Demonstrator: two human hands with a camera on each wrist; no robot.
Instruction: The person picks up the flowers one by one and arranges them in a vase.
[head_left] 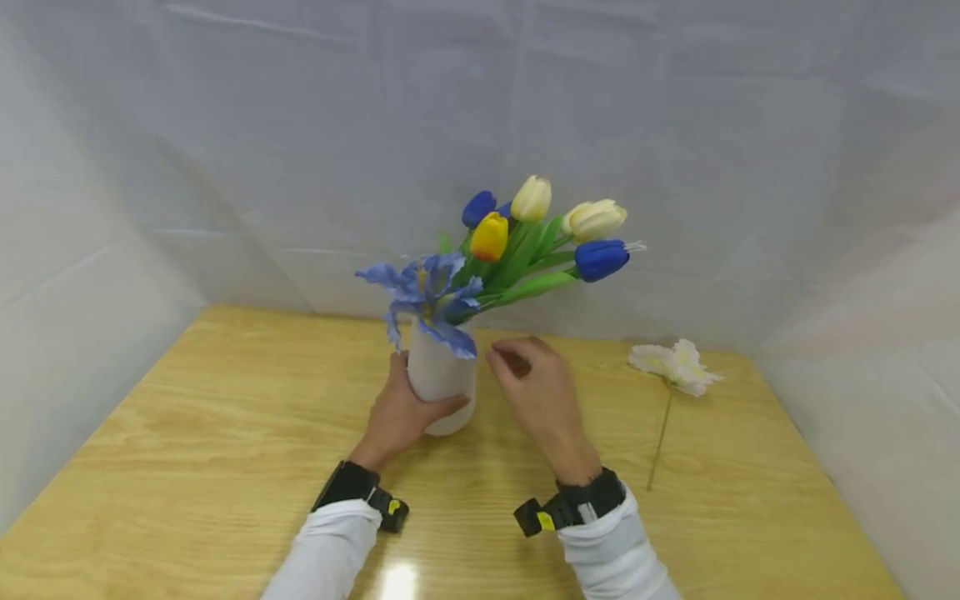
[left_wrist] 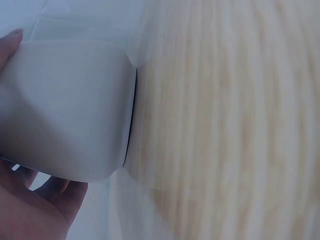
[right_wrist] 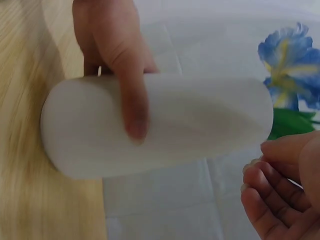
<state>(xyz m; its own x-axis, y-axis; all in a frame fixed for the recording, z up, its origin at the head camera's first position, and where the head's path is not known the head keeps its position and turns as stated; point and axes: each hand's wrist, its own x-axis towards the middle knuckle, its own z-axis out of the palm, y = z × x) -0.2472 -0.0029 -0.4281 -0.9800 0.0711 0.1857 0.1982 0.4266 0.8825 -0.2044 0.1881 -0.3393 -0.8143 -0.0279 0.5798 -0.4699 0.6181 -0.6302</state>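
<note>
A white vase (head_left: 438,379) stands on the table. My left hand (head_left: 405,412) grips its lower half, thumb across the front and fingers behind. In the right wrist view that thumb (right_wrist: 132,110) lies against the white wall. A light blue iris (head_left: 431,292) leans over the left rim. Behind it, the vase holds a yellow tulip (head_left: 490,237), cream tulips (head_left: 595,220) and blue tulips (head_left: 602,260) with green leaves, spreading to the right. My right hand (head_left: 540,392) hovers right of the rim, fingers loosely bent, thumb and fingertips close together with nothing visible between them.
A white flower (head_left: 678,367) on a thin stem lies on the wooden table (head_left: 225,417) at the right. A pale cloth backdrop (head_left: 300,167) rises behind the table and at both sides. Each wrist wears a black strap with a small camera.
</note>
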